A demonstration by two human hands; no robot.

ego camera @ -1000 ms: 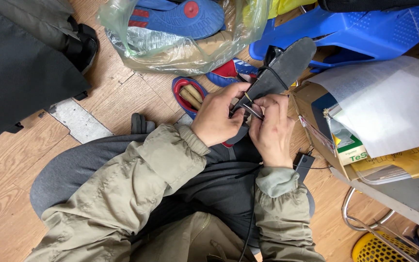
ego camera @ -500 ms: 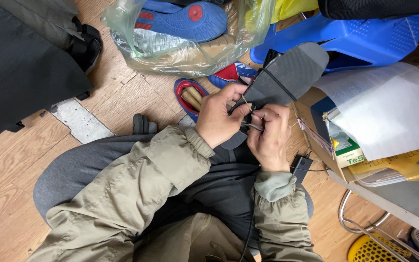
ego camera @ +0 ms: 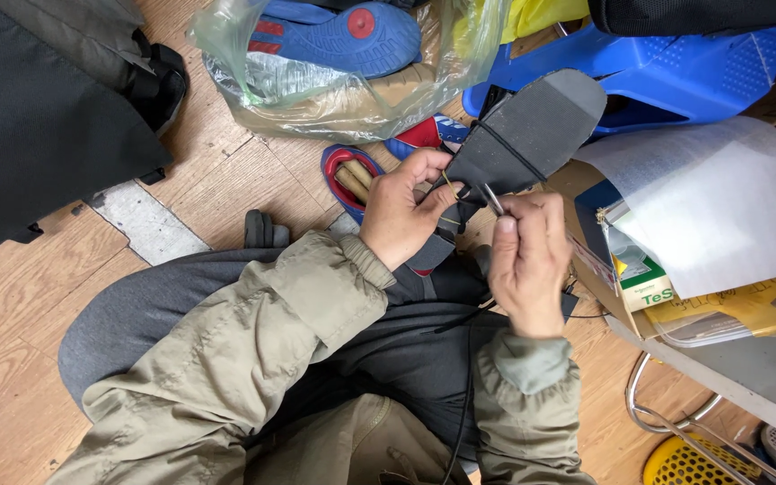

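While the left hand [ego camera: 401, 211] grips a grey shoe sole [ego camera: 518, 135], the right hand [ego camera: 527, 260] just beside it pinches a metal needle [ego camera: 490, 198] in closed fingers.

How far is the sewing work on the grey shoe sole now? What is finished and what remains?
Done: one black thread already crosses the grey sole. In hand: the left hand grips the sole's narrow end, while the right hand pinches a thin metal needle at its edge. Left: most of the sole's rim shows no stitches, so the work looks early; the far side is hidden.
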